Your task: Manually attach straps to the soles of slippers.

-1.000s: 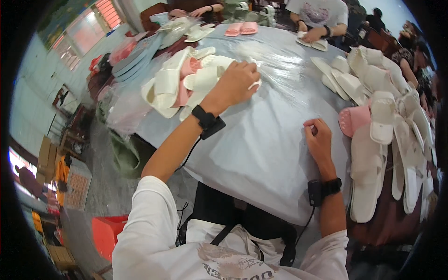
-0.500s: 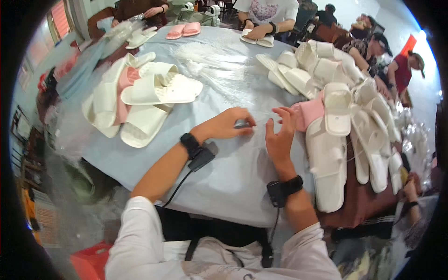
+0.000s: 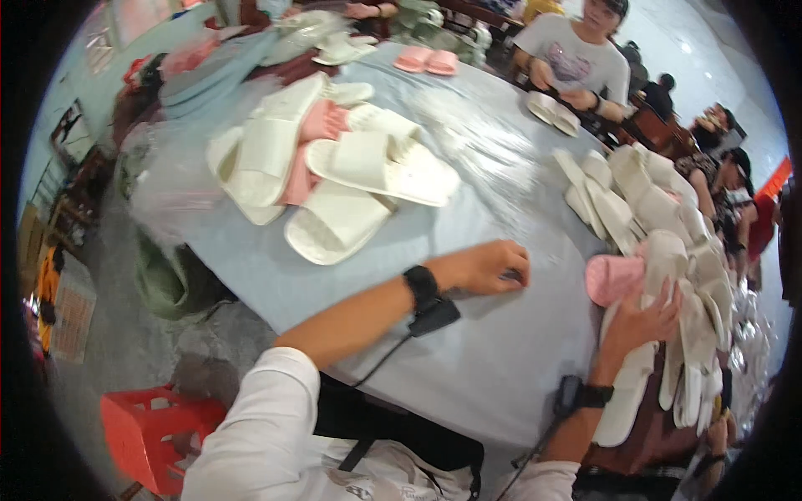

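My left hand [image 3: 484, 267] is over the middle of the table with its fingers curled in. Something small and dark shows between them, too little of it to name. My right hand [image 3: 645, 319] has its fingers spread over the right-hand pile of slippers, reaching the white slipper [image 3: 666, 255] beside a pink slipper [image 3: 616, 280]. Another white slipper [image 3: 626, 401] lies partly under my right wrist. Left of my hands is a second pile, where a white slipper [image 3: 338, 230] lies near others, with pink ones [image 3: 298, 182] between them.
The table [image 3: 401, 376] has a blue-grey cover and clear plastic film [image 3: 476, 159]. Across it, a person [image 3: 576, 63] holds light slippers [image 3: 553, 113]. Pink slippers [image 3: 426, 60] sit at the far edge. A red stool [image 3: 150, 434] stands at lower left.
The view has swung to the right. My right hand has moved from above the table onto the right-hand slipper pile. My left hand stays over the table, fingers more curled.
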`<state>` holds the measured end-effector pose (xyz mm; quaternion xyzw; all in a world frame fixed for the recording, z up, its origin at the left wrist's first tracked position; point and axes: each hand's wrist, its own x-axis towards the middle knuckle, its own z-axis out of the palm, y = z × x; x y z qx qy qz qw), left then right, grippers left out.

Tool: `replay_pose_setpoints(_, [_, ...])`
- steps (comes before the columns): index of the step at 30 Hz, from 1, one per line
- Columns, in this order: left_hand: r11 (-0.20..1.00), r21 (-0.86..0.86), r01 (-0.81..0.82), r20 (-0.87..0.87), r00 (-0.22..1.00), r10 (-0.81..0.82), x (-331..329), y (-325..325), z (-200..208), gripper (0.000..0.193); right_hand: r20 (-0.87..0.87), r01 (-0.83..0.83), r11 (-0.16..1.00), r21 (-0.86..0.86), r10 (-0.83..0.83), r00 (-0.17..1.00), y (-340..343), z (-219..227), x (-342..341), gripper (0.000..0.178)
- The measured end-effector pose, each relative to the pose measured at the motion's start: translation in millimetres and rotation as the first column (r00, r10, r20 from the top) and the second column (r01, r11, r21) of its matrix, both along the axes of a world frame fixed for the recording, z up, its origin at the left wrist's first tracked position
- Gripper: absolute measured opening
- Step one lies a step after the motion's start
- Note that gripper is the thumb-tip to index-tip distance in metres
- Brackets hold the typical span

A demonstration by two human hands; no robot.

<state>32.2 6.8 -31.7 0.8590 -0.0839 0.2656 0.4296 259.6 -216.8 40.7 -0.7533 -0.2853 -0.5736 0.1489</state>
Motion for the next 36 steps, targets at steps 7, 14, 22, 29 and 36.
replay_pose_setpoints(7, [0.999, -0.038, 0.002, -0.008, 1.0, -0.002, -4, -5, 2, 0.008, -0.1, 0.326, 0.893, -0.311, -0.371, 0.923, -5, -17, 11, 0.056])
replay_pose_setpoints(14, [0.999, -0.017, 0.039, 0.01, 0.999, -0.039, 0, 0, 0, 0.007, -0.274, 0.137, 0.979, -0.148, -0.174, 0.946, 0, -16, 13, 0.047])
replay_pose_setpoints(22, [0.999, -0.023, 0.038, -0.01, 0.999, -0.038, -3, -1, 4, 0.006, -0.288, -0.339, 0.916, 0.215, 0.392, 0.874, -6, -7, 6, 0.04])
replay_pose_setpoints(29, [0.996, -0.072, -0.046, 0.071, 0.996, 0.051, -8, -2, 7, 0.01, -0.176, -0.637, 0.757, 0.146, 0.654, 0.736, 12, -22, 1, 0.034])
replay_pose_setpoints(36, [0.95, 0.141, -0.278, 0.017, 0.96, 0.278, -74, -12, 83, 0.017, -0.365, -0.527, 0.85, 0.02, 0.497, 0.787, 17, -54, -1, 0.033])
